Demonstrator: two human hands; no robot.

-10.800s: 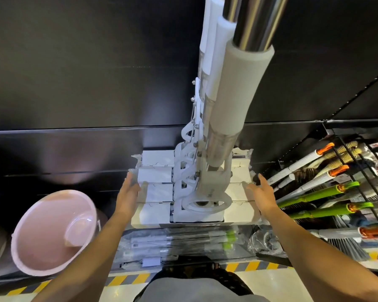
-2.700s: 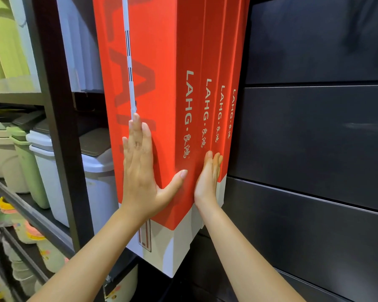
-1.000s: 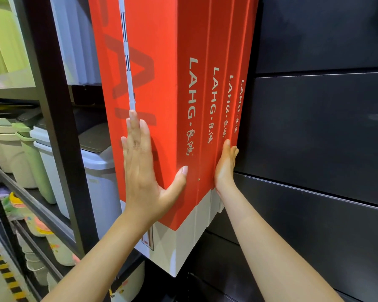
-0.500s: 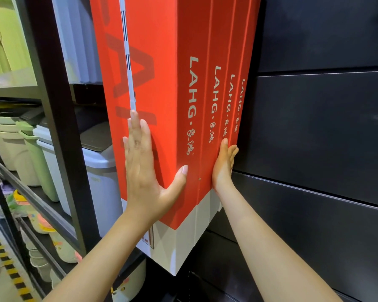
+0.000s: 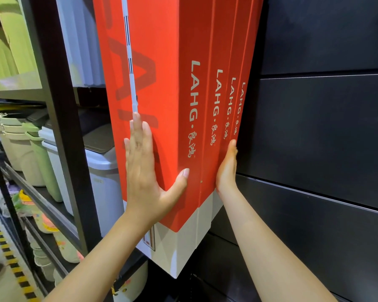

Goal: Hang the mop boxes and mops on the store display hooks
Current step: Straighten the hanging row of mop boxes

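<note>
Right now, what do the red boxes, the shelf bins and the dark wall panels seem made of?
Red boxes: probably matte printed cardboard; creased fold edges.
Bins: likely moulded plastic; smooth, softly glossy lids.
Wall panels: dark, faintly reflective; painted metal or laminate, unclear.

Both limbs are uncovered to the frame edge. The left hand (image 5: 143, 171) is bare, its fingers (image 5: 138, 131) long and slender. Its thumbnail (image 5: 186, 172) is rounded, grown slightly past the tip, with a plain natural finish. The left forearm (image 5: 109, 247) and right forearm (image 5: 271, 247) are bare and slim. The right hand (image 5: 226, 168) is bare, its nails hidden.
</note>
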